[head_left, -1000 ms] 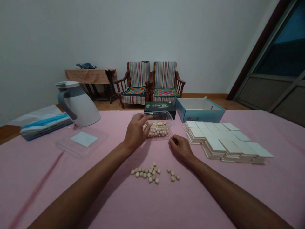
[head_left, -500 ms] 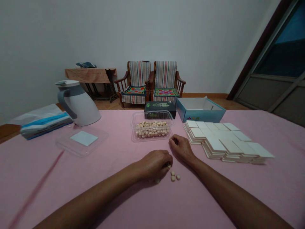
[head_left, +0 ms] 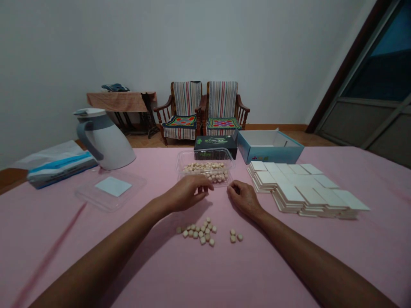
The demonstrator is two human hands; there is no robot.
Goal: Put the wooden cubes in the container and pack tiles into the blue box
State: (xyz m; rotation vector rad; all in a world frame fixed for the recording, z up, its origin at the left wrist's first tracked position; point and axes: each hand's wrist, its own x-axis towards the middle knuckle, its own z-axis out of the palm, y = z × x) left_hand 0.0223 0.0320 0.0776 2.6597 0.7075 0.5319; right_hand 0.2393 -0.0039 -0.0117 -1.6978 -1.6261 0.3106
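My left hand (head_left: pixel 189 192) hovers in front of the clear plastic tub (head_left: pixel 180 160), fingers bent and apart, with nothing visible between them. It covers the tub's near left corner. Many small pale rounded cubes (head_left: pixel 213 172) lie inside the tub. Below that hand a loose cluster of the same cubes (head_left: pixel 201 231) is spread on the cloth. To its right sits a separate group of 3 cubes (head_left: pixel 233 238). My right hand (head_left: pixel 244 197) rests curled closed on the cloth, between the tub and the stacked pale square tiles (head_left: pixel 292 192).
A flat clear lid (head_left: pixel 86 188) with a white label lies at left. Behind it stand a white-and-grey jug (head_left: pixel 112 143) and a blue-and-white packet (head_left: pixel 64 169). At the back are a black box (head_left: pixel 215 145) and an open blue box (head_left: pixel 271 150). Pink cloth (head_left: pixel 272 273) covers the table.
My left hand has moved up and left from beside the three cubes towards the tub, and its fingers have opened. The cube cluster is now uncovered. My right hand has stayed put.
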